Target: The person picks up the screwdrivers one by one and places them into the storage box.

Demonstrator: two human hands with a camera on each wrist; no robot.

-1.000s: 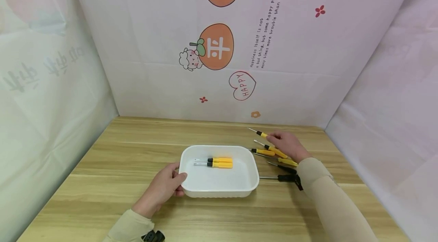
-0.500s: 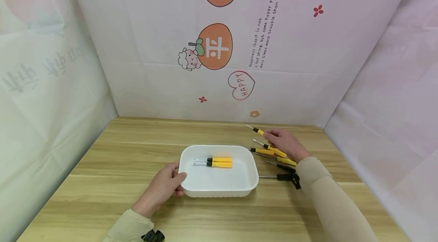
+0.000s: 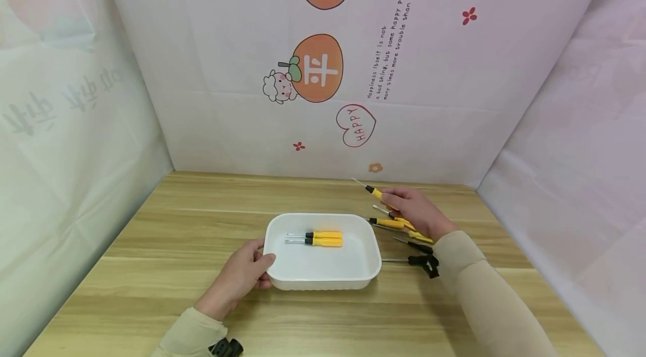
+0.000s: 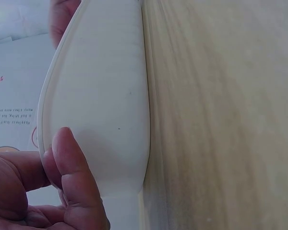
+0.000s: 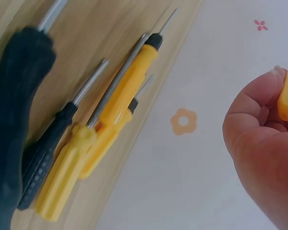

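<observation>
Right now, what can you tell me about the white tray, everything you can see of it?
The white tray is a shallow, rectangular one with rounded corners and a smooth rim; it looks like plastic. The left wrist view shows tiny dark specks on its outer wall. It sits upright on the wooden table. Two yellow-and-black screwdrivers lie side by side in it, shafts pointing left. The left hand grips its left end, thumb over the rim. Most of its floor is bare.

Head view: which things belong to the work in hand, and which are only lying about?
Likely in use:
white tray, gripped by left hand
yellow screwdriver, held by right hand
two screwdrivers inside the tray

Lying on the table, perhaps for later:
other yellow screwdrivers
black-handled tools
</observation>
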